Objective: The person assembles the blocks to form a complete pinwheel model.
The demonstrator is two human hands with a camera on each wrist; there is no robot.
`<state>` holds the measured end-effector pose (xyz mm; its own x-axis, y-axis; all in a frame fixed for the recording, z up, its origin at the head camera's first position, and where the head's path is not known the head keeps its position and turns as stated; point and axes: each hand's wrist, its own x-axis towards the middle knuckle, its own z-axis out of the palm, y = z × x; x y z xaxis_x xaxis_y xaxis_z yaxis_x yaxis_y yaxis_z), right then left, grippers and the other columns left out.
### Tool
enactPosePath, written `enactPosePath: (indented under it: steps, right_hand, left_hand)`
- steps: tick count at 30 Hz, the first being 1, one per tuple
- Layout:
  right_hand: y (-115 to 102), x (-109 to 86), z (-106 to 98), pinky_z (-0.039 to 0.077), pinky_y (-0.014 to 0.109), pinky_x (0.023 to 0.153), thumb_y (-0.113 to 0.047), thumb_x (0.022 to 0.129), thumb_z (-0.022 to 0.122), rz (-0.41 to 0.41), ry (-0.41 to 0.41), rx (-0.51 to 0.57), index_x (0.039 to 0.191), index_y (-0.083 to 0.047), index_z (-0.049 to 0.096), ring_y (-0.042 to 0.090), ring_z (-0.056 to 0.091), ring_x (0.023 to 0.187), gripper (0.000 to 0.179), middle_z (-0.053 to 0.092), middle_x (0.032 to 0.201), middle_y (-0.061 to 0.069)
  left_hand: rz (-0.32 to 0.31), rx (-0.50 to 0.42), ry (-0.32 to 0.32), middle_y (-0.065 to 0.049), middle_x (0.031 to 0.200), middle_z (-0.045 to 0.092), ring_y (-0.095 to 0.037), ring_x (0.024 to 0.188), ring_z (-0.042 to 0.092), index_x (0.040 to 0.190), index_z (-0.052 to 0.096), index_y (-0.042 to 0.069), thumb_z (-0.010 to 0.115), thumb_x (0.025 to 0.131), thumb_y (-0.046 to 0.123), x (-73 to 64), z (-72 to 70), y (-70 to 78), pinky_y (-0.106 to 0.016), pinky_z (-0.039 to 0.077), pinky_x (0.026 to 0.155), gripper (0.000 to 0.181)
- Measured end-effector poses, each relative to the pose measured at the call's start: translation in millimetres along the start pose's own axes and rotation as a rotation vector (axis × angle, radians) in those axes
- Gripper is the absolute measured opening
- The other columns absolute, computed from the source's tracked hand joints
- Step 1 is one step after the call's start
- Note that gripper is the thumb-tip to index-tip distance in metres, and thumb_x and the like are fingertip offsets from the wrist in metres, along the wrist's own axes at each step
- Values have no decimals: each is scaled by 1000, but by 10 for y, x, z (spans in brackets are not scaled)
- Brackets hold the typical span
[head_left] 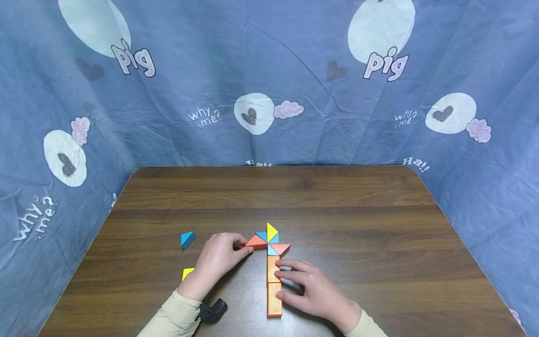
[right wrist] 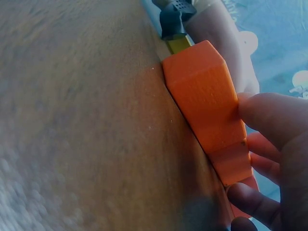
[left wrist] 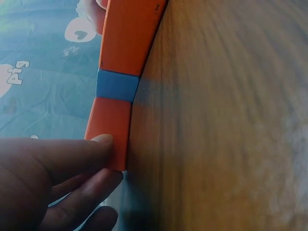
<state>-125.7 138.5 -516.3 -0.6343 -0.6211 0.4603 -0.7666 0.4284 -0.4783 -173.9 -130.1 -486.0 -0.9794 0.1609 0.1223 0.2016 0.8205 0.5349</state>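
1. The head view shows me the whole orange column (head_left: 274, 300), with a pinwheel (head_left: 270, 237) of triangles at its far end; the left wrist view adds a blue side face (left wrist: 117, 86) between red and orange ones, the right wrist view the column's thick flank.
2. I count two rectangular blocks in the column, and beyond them three blue triangles (head_left: 272, 251), one yellow triangle (head_left: 271, 232), a left red triangle (head_left: 257, 241) and a right red triangle (head_left: 280, 248). Left of the column lie one loose blue block (head_left: 187, 239) and one half-hidden yellow block (head_left: 187, 273).
3. Left of the column's far end, the left hand (head_left: 220, 258) pinches the left red triangle.
4. Right of the column, the right hand (head_left: 310, 286) spreads its fingers, tips touching the side.
5. The blocks are crisp-edged, the column's tops speckled; the table (head_left: 358, 210) under it has wood grain.
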Motion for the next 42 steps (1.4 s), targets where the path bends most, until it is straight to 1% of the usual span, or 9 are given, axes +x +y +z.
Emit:
enactPosePath:
  steps: [6,11,22,28,31,34,38,40,42]
  right_hand:
    - [12,4,5,48,32,93,-37,89,74,-20,23,0,117,-17,73,11,57,118,34,60,131,-5]
    - [9,-3,-5,48,32,93,-38,90,73,-15,15,-2,117,-17,73,11,57,118,34,60,131,-5]
    - [1,7,0,47,31,93,-36,89,74,-23,25,0,116,-16,74,11,57,118,34,60,131,-5]
    - [6,6,1,47,32,94,-34,89,75,-31,26,4,117,-16,73,13,58,117,33,61,130,-3]
    - [6,8,7,48,33,93,-33,88,75,-34,26,1,117,-16,73,14,59,116,33,61,130,-3]
    - [-7,8,2,47,32,94,-35,88,75,-9,12,7,117,-17,73,12,58,118,34,60,131,-5]
    - [-20,6,-5,47,32,95,-36,89,75,12,0,13,118,-17,74,10,56,119,34,60,132,-7]
    - [-21,5,-1,48,33,94,-35,88,75,1,8,9,118,-17,73,11,57,118,35,60,131,-6]
    - [-21,3,1,48,35,93,-34,88,76,-6,18,5,118,-17,73,13,58,118,35,60,131,-5]
  left_hand:
    - [-18,-13,0,19,74,66,-4,71,61,86,77,25,84,78,30,3,10,-7,-32,48,66,12]
    - [-33,-14,-8,17,75,66,-6,72,61,87,77,23,84,79,30,9,16,-4,-33,48,67,13]
    - [-31,-12,-2,15,75,66,-7,71,61,88,77,21,84,79,31,12,18,8,-34,48,67,15]
    - [-39,-19,0,14,81,69,-8,77,64,94,76,21,85,77,32,-1,-24,21,-35,50,71,22]
    - [-45,-17,-7,12,88,70,-10,83,66,99,76,20,85,77,34,-15,-108,40,-37,51,75,28]
    - [-42,-19,-24,10,96,71,-13,90,66,106,75,19,84,78,34,-39,-254,65,-40,51,77,32]
    - [-10,-24,-24,8,107,70,-16,97,66,113,74,21,80,83,34,-88,-527,61,-42,51,80,34]
    - [2,-20,-5,8,110,70,-17,99,65,115,74,22,79,84,35,-112,-677,34,-43,50,82,34]
    - [0,-15,14,8,112,70,-18,101,64,117,73,24,78,85,35,-136,-823,-12,-45,49,82,34]
